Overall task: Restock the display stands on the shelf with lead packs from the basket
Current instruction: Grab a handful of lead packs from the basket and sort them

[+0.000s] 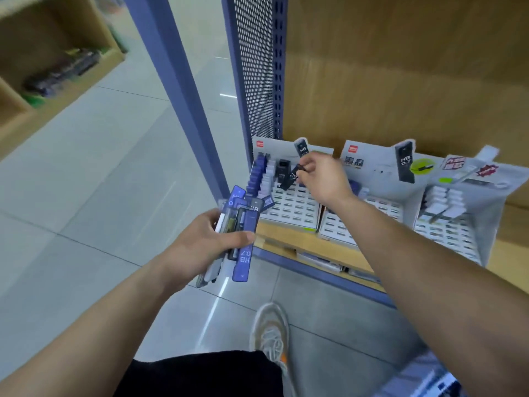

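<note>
Floor tiles point(114, 167): smooth, glossy, reflecting light. Shelf back point(400, 67): matt wood grain. Post point(171, 81): blue painted metal. Side panel point(254, 67): perforated metal. Display stands point(294, 207): printed card. Lead packs point(243, 253): shiny translucent plastic.

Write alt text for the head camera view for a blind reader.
A person's right-hand grip pinches a black lead pack over the leftmost display stand on a wooden shelf; the left-hand grip holds a bundle of packs.

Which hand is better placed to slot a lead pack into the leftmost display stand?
Right. The right hand pinches a black lead pack just over the leftmost display stand; the left hand is full, gripping a bundle of packs short of the shelf.
</note>
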